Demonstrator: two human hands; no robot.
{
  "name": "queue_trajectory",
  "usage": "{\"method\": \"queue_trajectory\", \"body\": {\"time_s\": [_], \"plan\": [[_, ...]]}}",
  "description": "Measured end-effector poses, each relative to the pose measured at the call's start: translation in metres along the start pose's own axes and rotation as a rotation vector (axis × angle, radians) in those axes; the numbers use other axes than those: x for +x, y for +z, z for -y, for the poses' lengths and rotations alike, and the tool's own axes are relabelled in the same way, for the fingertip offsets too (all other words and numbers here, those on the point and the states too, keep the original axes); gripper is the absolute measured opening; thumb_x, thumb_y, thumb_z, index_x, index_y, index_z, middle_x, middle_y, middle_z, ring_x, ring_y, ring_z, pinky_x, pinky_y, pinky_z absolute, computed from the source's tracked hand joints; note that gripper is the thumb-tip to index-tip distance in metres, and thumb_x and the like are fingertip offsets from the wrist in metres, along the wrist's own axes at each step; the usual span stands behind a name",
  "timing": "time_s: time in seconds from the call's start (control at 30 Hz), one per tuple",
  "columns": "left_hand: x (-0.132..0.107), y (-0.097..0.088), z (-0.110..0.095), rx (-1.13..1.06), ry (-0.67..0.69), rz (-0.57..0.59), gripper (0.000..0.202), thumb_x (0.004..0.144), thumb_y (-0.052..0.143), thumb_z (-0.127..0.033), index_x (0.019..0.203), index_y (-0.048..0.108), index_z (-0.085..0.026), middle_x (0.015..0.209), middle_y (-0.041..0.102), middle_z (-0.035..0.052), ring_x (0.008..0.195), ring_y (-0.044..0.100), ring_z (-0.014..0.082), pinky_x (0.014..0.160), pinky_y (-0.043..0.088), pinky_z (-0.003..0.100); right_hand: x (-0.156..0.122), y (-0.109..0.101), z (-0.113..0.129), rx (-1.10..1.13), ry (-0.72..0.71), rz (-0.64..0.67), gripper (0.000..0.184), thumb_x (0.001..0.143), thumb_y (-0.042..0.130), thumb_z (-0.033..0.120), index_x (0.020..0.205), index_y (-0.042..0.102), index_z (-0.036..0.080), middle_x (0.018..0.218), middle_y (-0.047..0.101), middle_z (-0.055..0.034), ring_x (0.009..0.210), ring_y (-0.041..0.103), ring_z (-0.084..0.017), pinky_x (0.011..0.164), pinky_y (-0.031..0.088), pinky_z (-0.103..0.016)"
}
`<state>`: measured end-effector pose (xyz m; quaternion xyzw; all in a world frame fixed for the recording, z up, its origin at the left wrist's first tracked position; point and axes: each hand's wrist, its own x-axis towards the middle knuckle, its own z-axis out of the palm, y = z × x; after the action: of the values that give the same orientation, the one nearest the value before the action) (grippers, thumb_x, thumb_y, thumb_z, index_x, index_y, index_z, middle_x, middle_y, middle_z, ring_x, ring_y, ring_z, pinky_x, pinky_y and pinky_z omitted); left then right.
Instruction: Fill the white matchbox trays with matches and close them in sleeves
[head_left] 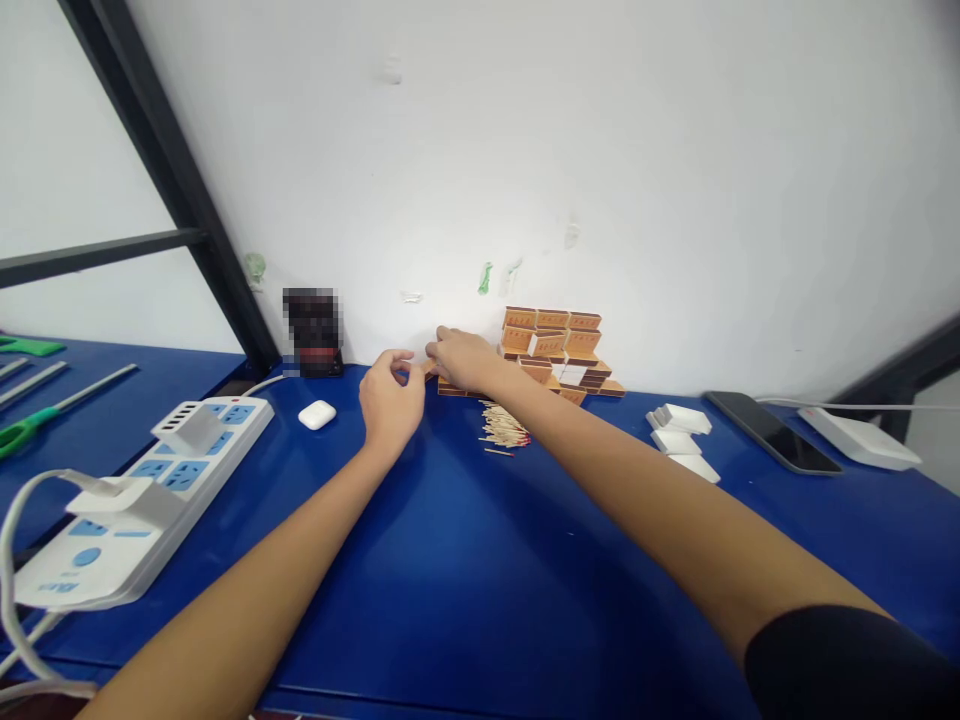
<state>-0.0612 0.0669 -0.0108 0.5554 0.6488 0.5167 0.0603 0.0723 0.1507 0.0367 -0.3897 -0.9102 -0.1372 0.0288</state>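
My left hand point(391, 396) and my right hand point(465, 358) meet near the wall, both with bent fingers. A small orange-brown matchbox point(430, 368) shows between their fingertips, gripped from both sides and mostly covered. Just below my right hand lies a low row of matchboxes point(452, 387). To the right rises a stepped stack of matchboxes point(551, 340), some flat and some standing on edge, partly behind my right forearm. A pile of loose matches point(504, 425) with red heads rests on the blue table, in front of the row.
On the left are a white power strip point(169, 480) with plugs, a white earbud case point(316, 415) and a green-handled tool point(30, 430). A blurred dark object point(313, 335) leans at the wall. White small boxes point(682, 440) and a phone point(772, 430) lie on the right.
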Motion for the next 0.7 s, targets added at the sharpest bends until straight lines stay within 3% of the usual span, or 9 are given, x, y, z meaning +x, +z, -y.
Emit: {"method": "queue_trajectory", "body": {"time_s": [0.1, 0.23, 0.33, 0.43, 0.53, 0.7], "plan": [[0.008, 0.004, 0.018, 0.097, -0.015, 0.098, 0.03, 0.084, 0.066, -0.021, 0.113, 0.072, -0.016, 0.109, 0.077, 0.0137, 0.106, 0.066, 0.0327, 0.098, 0.048, 0.045, 0.004, 0.001, 0.0, 0.012, 0.0, 0.016, 0.03, 0.103, 0.051, 0.026, 0.122, 0.07, 0.012, 0.129, 0.063, -0.0208, 0.117, 0.062, -0.031, 0.091, 0.05, -0.038], [0.012, 0.014, 0.032, 0.136, 0.02, 0.216, 0.037, 0.088, 0.066, -0.022, 0.124, 0.069, -0.015, 0.12, 0.075, 0.0174, 0.129, 0.056, 0.0389, 0.111, 0.039, 0.054, 0.006, -0.004, -0.002, 0.016, 0.011, 0.027, 0.029, 0.101, 0.053, 0.021, 0.121, 0.071, 0.009, 0.127, 0.066, -0.0219, 0.116, 0.063, -0.031, 0.092, 0.05, -0.038], [0.014, 0.022, 0.034, 0.086, 0.061, 0.298, 0.041, 0.093, 0.06, -0.023, 0.134, 0.064, -0.015, 0.133, 0.071, 0.0178, 0.134, 0.056, 0.0361, 0.115, 0.038, 0.054, 0.002, -0.008, -0.004, 0.015, 0.026, 0.012, 0.028, 0.101, 0.053, 0.02, 0.118, 0.071, 0.009, 0.126, 0.067, -0.022, 0.118, 0.062, -0.032, 0.093, 0.05, -0.038], [0.014, 0.027, 0.034, -0.006, 0.125, 0.364, 0.044, 0.099, 0.052, -0.022, 0.141, 0.058, -0.014, 0.142, 0.066, 0.0158, 0.135, 0.059, 0.028, 0.115, 0.043, 0.044, -0.007, -0.012, -0.007, 0.029, 0.043, -0.006, 0.025, 0.101, 0.054, 0.02, 0.115, 0.072, 0.009, 0.124, 0.067, -0.0212, 0.116, 0.062, -0.031, 0.091, 0.05, -0.037], [0.013, 0.029, 0.033, -0.083, 0.188, 0.413, 0.046, 0.101, 0.048, -0.024, 0.145, 0.054, -0.013, 0.147, 0.063, 0.0145, 0.136, 0.059, 0.0231, 0.114, 0.046, 0.036, -0.026, -0.02, -0.012, 0.054, 0.067, -0.052, 0.025, 0.102, 0.051, 0.018, 0.112, 0.072, 0.01, 0.122, 0.066, -0.0208, 0.113, 0.062, -0.03, 0.088, 0.049, -0.037], [0.013, 0.034, 0.033, -0.117, 0.242, 0.459, 0.048, 0.102, 0.047, -0.034, 0.144, 0.056, -0.013, 0.15, 0.06, 0.0143, 0.14, 0.055, 0.0274, 0.119, 0.042, 0.043, -0.094, -0.032, -0.026, 0.117, 0.111, -0.158, 0.029, 0.107, 0.045, 0.024, 0.108, 0.072, 0.015, 0.111, 0.07, -0.0132, 0.103, 0.064, -0.025, 0.082, 0.048, -0.034]]}}
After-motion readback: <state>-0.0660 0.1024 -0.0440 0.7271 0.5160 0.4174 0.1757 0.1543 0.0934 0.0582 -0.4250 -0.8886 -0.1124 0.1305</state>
